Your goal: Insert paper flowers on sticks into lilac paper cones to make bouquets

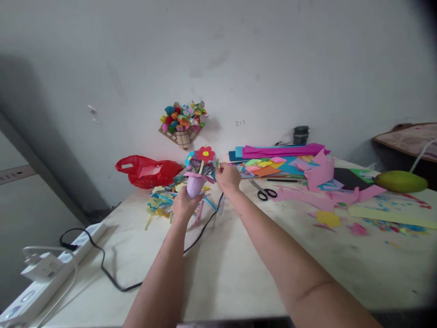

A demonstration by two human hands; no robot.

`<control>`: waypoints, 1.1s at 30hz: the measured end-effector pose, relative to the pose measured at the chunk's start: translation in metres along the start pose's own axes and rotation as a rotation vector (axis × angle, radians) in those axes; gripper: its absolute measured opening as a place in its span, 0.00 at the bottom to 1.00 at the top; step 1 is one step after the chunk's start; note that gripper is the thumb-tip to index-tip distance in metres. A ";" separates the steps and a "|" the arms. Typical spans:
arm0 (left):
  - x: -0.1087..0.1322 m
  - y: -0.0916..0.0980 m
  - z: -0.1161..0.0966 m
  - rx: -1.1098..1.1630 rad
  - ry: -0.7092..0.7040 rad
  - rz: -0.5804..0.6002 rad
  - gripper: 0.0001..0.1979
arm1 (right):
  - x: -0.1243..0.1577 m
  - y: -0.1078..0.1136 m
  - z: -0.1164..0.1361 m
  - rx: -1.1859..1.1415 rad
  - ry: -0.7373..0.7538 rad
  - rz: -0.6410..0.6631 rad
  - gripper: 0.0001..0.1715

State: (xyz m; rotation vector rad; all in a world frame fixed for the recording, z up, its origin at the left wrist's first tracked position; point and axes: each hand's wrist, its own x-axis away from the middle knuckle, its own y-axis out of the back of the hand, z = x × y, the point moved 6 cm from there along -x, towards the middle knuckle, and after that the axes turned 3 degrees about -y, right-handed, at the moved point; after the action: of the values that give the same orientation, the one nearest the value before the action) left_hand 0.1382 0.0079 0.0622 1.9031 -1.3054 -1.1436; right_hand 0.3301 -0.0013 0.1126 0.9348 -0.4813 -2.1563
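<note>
The left hand (184, 203) grips a lilac paper vase (195, 186) above the middle of the tabletop (232, 259). A red paper flower (205, 153) with a yellow centre rises from the vase. Just to the right of the flower, the right hand (228, 176) pinches a small greenish piece (217, 161), too small to identify. Scissors (262, 190) lie farther right; a red plastic bag (148, 172) sits at the far left.

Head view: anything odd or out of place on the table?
The yellow-green melon-like object at right looks out of place among cut paper. Small colored paper scraps also lie scattered in front of it, like spilled trimmings.
</note>
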 end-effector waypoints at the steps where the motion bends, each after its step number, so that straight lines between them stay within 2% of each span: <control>1: -0.001 0.000 0.001 -0.003 0.000 -0.002 0.31 | 0.000 0.001 0.000 0.009 0.008 -0.006 0.14; 9: -0.004 -0.003 0.005 0.032 0.008 -0.006 0.30 | -0.001 0.001 0.003 0.057 0.074 -0.040 0.13; 21: 0.000 -0.006 -0.001 0.083 -0.037 0.015 0.30 | -0.006 -0.002 -0.001 0.061 0.063 -0.010 0.12; 30: 0.003 -0.007 -0.005 0.057 -0.049 -0.002 0.31 | -0.010 -0.003 -0.004 -0.058 -0.001 -0.013 0.12; 33: 0.004 -0.005 -0.006 0.057 -0.034 -0.007 0.31 | -0.011 -0.004 -0.005 -0.135 -0.032 0.025 0.12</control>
State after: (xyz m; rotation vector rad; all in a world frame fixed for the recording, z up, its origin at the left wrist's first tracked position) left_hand 0.1465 0.0060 0.0599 1.9384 -1.3634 -1.1583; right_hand 0.3370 0.0092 0.1125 0.8165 -0.3558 -2.1553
